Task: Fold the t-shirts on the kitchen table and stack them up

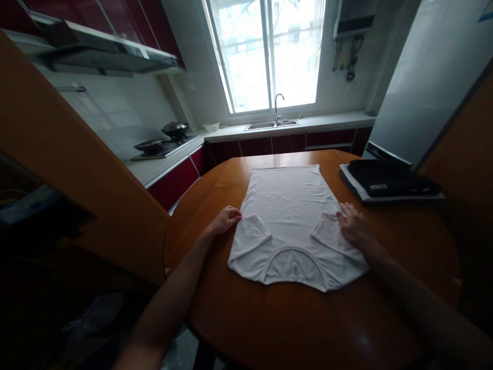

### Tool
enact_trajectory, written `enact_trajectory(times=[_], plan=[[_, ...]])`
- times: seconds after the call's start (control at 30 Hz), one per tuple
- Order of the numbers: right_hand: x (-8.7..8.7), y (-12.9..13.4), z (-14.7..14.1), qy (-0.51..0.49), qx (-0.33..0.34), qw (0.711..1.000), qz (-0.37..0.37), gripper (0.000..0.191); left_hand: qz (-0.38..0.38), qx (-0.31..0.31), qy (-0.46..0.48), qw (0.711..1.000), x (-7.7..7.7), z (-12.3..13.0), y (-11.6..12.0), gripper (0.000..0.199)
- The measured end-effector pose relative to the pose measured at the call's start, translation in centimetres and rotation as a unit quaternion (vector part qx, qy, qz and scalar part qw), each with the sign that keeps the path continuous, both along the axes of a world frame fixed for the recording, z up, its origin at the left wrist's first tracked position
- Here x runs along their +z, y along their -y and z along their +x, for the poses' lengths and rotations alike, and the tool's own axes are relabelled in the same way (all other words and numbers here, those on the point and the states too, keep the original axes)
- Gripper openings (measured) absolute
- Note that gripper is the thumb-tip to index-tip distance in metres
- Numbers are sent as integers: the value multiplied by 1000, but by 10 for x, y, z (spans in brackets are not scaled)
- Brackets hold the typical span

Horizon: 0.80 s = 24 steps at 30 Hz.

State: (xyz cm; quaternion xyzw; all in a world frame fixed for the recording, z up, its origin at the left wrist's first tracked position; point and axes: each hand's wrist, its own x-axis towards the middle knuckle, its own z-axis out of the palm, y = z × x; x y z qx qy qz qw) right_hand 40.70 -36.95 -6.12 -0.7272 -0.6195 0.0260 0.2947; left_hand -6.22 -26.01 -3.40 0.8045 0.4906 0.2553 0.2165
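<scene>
A white T-shirt (pixel 288 200) lies flat on the wooden table, its neckline toward me and its hem at the far side. Both short sleeves are folded inward over the body. At the shirt's left edge, beside the left sleeve (pixel 252 231), my left hand (pixel 226 220) has its fingers closed in a pinch on the fabric. My right hand (pixel 353 226) rests on the right edge by the other sleeve (pixel 327 228), fingers stretched out and lying fairly flat. A small label shows inside the collar (pixel 295 270).
The round wooden table (pixel 208 195) carries a stack of folded dark and light clothes (pixel 389 180) at right. Beyond it stand a counter with a sink (pixel 265 126), a stove with pans (pixel 175 131) and a tall fridge (pixel 427 77). An orange-brown panel (pixel 77 149) rises at left.
</scene>
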Motion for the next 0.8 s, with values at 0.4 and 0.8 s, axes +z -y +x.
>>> enact_trajectory(times=[0.4, 0.8], plan=[[-2, -4, 7, -48, 33, 996, 61, 51, 164, 25, 39, 985, 14, 34, 24, 21], [12, 49, 15, -30, 243, 968, 52, 42, 158, -125, -113, 973, 6, 28, 107, 37]])
